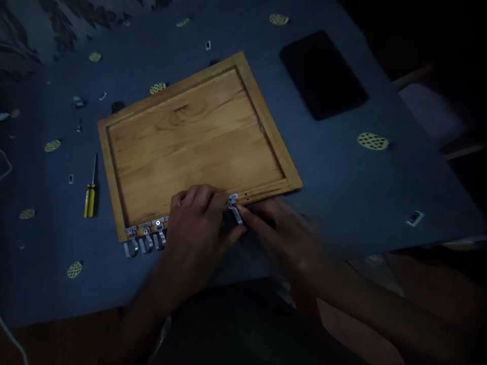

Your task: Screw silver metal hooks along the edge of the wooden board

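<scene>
A framed wooden board (194,147) lies tilted on the blue cloth. Metal hooks (145,238) sit in a row along its near edge, towards the left corner. Over the middle of that edge is my left hand (198,228), its fingers bent on the wood and its thumb below the edge; it hides part of the row. My right hand (277,223) pinches another metal hook (235,209) at the board's edge, just right of the left fingers. Small dark holes (246,196) show in the wood to the right of this hook.
A screwdriver (90,200) with a yellow handle lies left of the board. A flat dark rectangular object (323,76) is at the back right. Small loose parts (78,102) lie at the far left. The patterned blue cloth (342,203) covers the table.
</scene>
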A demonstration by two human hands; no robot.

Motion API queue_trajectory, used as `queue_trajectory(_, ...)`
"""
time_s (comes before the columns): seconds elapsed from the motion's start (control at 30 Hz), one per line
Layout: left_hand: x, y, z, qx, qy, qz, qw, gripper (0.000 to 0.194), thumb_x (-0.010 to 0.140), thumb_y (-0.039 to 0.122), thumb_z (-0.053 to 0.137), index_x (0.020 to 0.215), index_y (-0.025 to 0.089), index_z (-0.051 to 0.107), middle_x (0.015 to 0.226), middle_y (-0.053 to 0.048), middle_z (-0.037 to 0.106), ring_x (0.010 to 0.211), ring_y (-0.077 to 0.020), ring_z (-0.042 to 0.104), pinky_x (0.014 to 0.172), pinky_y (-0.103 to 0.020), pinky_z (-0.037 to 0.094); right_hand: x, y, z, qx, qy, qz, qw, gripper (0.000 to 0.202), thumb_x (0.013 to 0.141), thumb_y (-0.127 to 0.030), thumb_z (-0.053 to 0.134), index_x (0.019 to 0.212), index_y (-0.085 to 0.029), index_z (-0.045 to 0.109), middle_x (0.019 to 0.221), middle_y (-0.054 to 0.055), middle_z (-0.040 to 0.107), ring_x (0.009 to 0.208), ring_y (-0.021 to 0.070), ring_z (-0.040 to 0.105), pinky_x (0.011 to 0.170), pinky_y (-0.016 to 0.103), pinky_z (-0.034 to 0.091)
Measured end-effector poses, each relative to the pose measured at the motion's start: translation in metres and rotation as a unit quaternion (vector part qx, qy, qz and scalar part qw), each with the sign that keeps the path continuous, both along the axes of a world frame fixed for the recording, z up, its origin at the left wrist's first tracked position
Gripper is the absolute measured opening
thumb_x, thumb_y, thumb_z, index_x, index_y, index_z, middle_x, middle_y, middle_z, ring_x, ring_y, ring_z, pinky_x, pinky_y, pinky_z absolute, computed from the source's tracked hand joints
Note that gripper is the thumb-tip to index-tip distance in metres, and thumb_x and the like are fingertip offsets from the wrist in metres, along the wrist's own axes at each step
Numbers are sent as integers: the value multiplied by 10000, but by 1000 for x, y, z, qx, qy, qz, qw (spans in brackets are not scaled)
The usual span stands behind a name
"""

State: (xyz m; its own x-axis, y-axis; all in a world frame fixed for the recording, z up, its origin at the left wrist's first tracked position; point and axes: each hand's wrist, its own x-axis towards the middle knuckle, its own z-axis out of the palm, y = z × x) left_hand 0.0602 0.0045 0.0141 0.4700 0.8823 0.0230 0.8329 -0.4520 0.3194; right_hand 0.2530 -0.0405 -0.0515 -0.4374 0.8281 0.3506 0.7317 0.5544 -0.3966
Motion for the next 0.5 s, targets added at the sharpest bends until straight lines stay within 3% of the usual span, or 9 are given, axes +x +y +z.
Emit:
queue_trajectory(0.23, -8, -11, 12, 7, -18, 6, 1000, 490, 836, 346, 854, 1221, 186, 596, 1156, -77, 708, 1109, -300, 629, 970, -463, 448, -4, 2, -4, 11, -29, -16, 999, 442, 995, -120, 493, 1425, -201, 549, 1009, 73, 661, 925, 223, 601, 729, 331, 499)
queue_trajectory(0.37, -27, -25, 19, 32, -78, 17, 996, 333, 950, 304, 725, 1242, 212, 594, 1169, -67, 698, 1123, -272, 630, 988, -437, 453, -6, 6, -5, 38, -49, -38, 997, 405, 993, -82, 485, 1351, -224, 610, 951, 59, 657, 900, 212, 613, 689, 305, 487)
queue_trajectory(0.5, -53, -39, 21, 37, -122, 70, 989, 194, 1000, 292, 648, 1180, 221, 636, 1126, -48, 711, 1073, -232, 649, 951, -381, 486, -4, 11, 0, 61, -11, 14, 998, 366, 1001, -93, 455, 1319, -167, 620, 934, 72, 649, 842, 211, 616, 672, 312, 516)
